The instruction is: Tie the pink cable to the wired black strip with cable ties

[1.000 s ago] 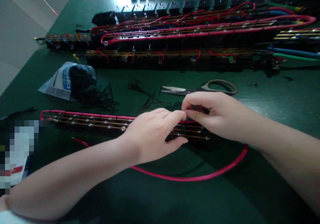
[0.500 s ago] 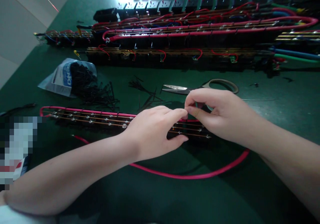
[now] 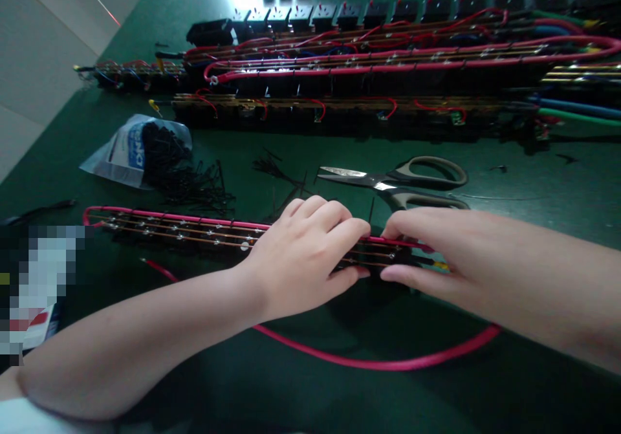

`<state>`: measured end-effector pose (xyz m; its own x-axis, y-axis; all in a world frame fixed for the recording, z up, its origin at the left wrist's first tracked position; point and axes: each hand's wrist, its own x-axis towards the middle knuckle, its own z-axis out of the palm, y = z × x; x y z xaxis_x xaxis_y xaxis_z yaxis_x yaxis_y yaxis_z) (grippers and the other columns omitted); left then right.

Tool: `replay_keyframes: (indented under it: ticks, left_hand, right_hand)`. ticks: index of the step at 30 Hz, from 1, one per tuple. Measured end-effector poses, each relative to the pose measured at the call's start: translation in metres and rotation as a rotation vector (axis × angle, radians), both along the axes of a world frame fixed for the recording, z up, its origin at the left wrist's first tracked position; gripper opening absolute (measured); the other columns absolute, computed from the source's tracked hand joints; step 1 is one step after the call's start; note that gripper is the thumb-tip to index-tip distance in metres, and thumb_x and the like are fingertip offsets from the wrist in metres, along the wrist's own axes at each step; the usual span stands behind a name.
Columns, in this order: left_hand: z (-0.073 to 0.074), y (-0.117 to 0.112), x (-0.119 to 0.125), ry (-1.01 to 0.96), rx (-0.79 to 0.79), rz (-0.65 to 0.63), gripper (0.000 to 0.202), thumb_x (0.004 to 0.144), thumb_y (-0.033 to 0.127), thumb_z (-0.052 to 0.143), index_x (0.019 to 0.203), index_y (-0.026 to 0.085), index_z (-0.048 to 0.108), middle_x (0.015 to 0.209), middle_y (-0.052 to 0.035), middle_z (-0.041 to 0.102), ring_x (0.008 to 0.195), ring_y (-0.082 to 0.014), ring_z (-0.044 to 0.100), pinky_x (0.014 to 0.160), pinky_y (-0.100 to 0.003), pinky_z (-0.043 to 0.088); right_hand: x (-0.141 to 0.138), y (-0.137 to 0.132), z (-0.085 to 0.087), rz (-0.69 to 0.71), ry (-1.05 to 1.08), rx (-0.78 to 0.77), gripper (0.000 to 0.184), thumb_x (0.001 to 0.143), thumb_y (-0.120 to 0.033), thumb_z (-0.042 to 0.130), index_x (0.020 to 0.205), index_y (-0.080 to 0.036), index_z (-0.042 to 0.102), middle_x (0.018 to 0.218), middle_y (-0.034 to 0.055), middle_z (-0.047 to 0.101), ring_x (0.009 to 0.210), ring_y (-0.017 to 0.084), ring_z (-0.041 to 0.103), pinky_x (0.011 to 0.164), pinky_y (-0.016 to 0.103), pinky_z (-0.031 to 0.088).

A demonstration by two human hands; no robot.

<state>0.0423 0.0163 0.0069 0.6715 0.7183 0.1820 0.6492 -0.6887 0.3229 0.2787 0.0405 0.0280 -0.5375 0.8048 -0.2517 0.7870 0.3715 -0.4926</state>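
Observation:
A long black socket strip (image 3: pixel 179 232) with copper rails and a pink cable along its top lies across the green table in front of me. My left hand (image 3: pixel 305 256) grips the strip near its right part, fingers curled over the top and thumb under the near side. My right hand (image 3: pixel 436 253) clasps the strip's right end, fingers over it and thumb below. A thin black cable tie (image 3: pixel 371 211) sticks up between my hands. The pink cable (image 3: pixel 378 359) loops on the table below my hands.
Scissors (image 3: pixel 392 176) lie just behind my hands. A plastic bag of black cable ties (image 3: pixel 140 152) sits at the left, loose ties (image 3: pixel 281 178) spilled near it. Several finished strips with red wires (image 3: pixel 388 65) fill the back. A pixelated patch is at the left edge.
My right hand has let go of its pinch above the strip and dropped down to clasp the strip's right end. The scissors' handles have come into full view.

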Motion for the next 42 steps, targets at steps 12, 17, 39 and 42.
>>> replay_keyframes:
  ticks: [12, 17, 39, 42]
  left_hand:
    - [0.001, 0.003, 0.0, 0.026, -0.022, -0.005, 0.028, 0.099, 0.036, 0.073, 0.118, 0.018, 0.064, 0.112, -0.0062, 0.07, 0.104, -0.0267, 0.059, 0.088, -0.042, 0.046]
    - [0.001, 0.004, 0.0, 0.03, -0.029, 0.001, 0.03, 0.098, 0.038, 0.075, 0.119, 0.019, 0.065, 0.11, -0.0066, 0.068, 0.103, -0.0268, 0.059, 0.088, -0.042, 0.048]
    - [0.0, 0.006, 0.001, 0.001, -0.016, -0.007, 0.025, 0.096, 0.035, 0.076, 0.115, 0.021, 0.068, 0.099, -0.0042, 0.066, 0.097, -0.0245, 0.059, 0.087, -0.039, 0.047]
    - [0.0, 0.006, 0.0, -0.004, -0.005, -0.017, 0.024, 0.097, 0.035, 0.074, 0.115, 0.02, 0.068, 0.099, -0.0046, 0.066, 0.097, -0.0245, 0.059, 0.085, -0.039, 0.046]
  right_hand:
    - [-0.014, 0.023, -0.003, -0.167, 0.274, -0.421, 0.061, 0.077, -0.084, 0.066, 0.087, -0.023, 0.072, 0.08, 0.0059, 0.075, 0.072, 0.024, 0.067, 0.06, 0.034, 0.05]
    - [-0.013, 0.022, -0.007, -0.184, 0.347, -0.378, 0.059, 0.078, -0.083, 0.068, 0.083, -0.024, 0.071, 0.074, 0.0038, 0.072, 0.07, 0.023, 0.066, 0.059, 0.034, 0.052]
    - [-0.021, 0.023, -0.016, 0.048, 0.236, 0.232, 0.028, 0.095, -0.025, 0.049, 0.07, -0.023, 0.062, 0.079, 0.0071, 0.073, 0.081, 0.024, 0.06, 0.078, 0.04, 0.043]
    - [-0.022, 0.025, -0.02, 0.024, 0.191, 0.236, 0.026, 0.094, -0.024, 0.05, 0.072, -0.023, 0.064, 0.083, 0.0075, 0.075, 0.083, 0.025, 0.06, 0.081, 0.041, 0.043]
